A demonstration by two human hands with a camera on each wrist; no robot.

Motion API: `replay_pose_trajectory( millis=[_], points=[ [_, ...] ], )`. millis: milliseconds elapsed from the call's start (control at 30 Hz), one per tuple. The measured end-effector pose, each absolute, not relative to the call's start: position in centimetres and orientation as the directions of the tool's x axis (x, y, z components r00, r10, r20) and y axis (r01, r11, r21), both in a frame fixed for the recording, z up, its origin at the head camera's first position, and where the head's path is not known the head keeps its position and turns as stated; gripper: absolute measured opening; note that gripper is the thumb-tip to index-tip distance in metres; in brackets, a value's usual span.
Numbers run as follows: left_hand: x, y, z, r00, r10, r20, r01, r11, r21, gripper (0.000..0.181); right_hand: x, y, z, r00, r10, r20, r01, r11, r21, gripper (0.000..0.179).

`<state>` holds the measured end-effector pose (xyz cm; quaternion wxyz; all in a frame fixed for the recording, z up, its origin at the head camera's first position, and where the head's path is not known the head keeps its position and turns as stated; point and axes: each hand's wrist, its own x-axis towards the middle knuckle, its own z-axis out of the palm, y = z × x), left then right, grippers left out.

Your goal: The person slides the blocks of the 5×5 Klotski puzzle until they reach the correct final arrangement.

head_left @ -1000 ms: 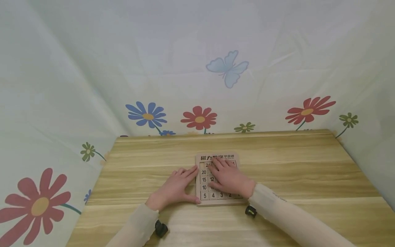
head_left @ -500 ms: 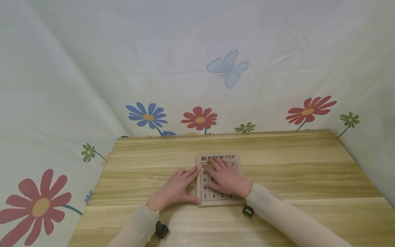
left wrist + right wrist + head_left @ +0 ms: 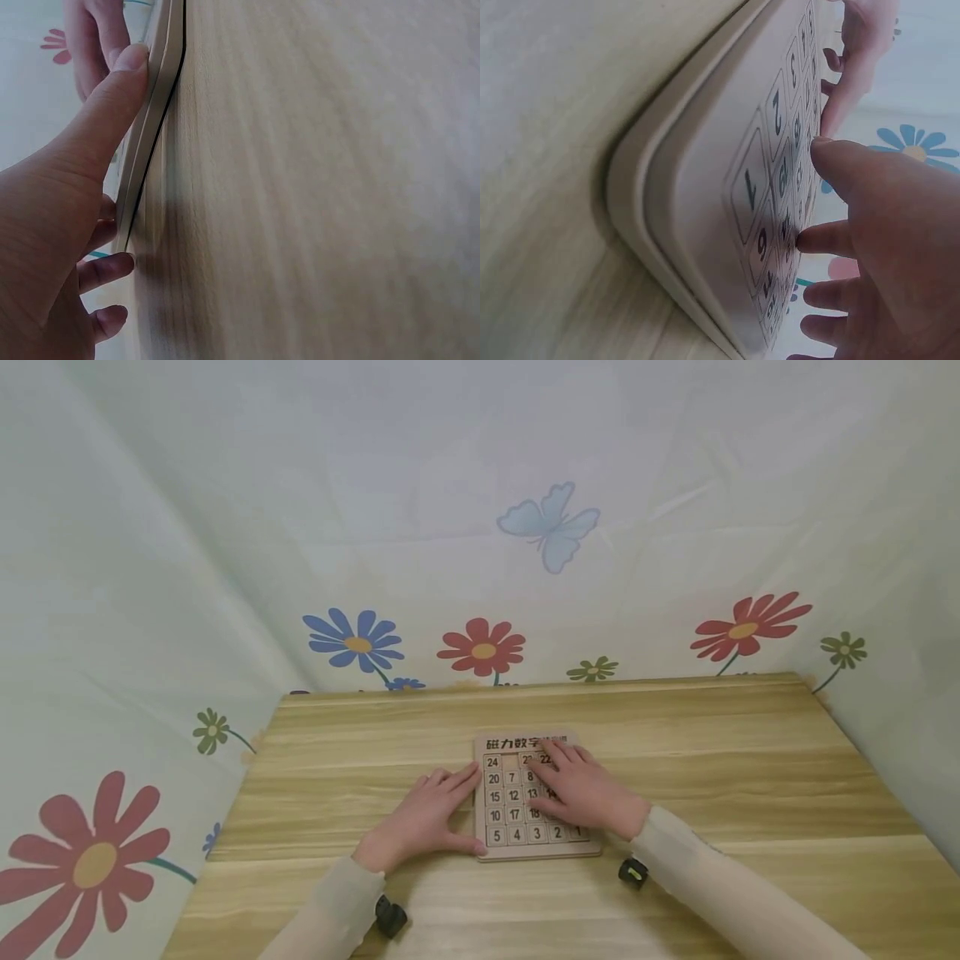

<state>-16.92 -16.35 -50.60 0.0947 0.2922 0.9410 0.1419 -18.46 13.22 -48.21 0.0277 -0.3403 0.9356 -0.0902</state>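
Note:
A wooden number sliding puzzle [image 3: 540, 852] lies flat on the table, dark Chinese lettering along its far rim. In the head view its numbered tiles [image 3: 513, 816] fill the rows, with a bare slot in the far row between tiles 24 [image 3: 492, 762] and 23. My left hand [image 3: 420, 818] touches the left edge, its thumb [image 3: 133, 58] on the near left corner and its fingers extended along the side. Over the right half of the board, my right hand [image 3: 588, 789] has its fingers spread, fingertips on or just above the tiles. It hides several tiles on that side.
A wood-grain table [image 3: 375, 735] surrounds the puzzle. Behind and beside it hangs a pale cloth [image 3: 420, 527] printed with flowers and a butterfly. Each wrist carries a small black device, such as the left one [image 3: 391, 917].
Tile 24 slid left into the far left corner, so the bare slot now sits second in that row. My right hand then moved right. The left hand stayed in place.

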Motion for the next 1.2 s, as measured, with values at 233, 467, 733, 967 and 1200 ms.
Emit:
replay_pose_trajectory(
  millis=[233, 467, 733, 967, 1200],
  points=[
    [-16.7, -16.3, -50.6, -0.808, 0.584, -0.080, 0.530, 0.780, 0.334, 0.120, -18.5, 12.5, -48.6, -0.755, -0.655, -0.031, -0.642, 0.748, -0.167, 0.070],
    [-16.7, -16.1, -50.7, -0.806, 0.587, -0.076, 0.534, 0.776, 0.335, 0.120, -18.6, 11.3, -48.7, -0.740, -0.672, -0.030, -0.660, 0.734, -0.160, 0.071],
    [-16.8, -16.1, -50.6, -0.805, 0.589, -0.069, 0.537, 0.773, 0.337, 0.121, -18.5, 11.7, -48.6, -0.749, -0.662, -0.019, -0.650, 0.741, -0.170, 0.074],
    [-16.8, -16.2, -50.5, -0.806, 0.587, -0.074, 0.537, 0.778, 0.326, 0.120, -18.5, 13.7, -48.4, -0.781, -0.624, 0.005, -0.614, 0.767, -0.188, 0.072],
    [-16.8, -16.4, -50.5, -0.808, 0.585, -0.074, 0.536, 0.780, 0.322, 0.120, -18.4, 15.3, -48.4, -0.788, -0.616, 0.012, -0.609, 0.774, -0.172, 0.069]
  ],
)
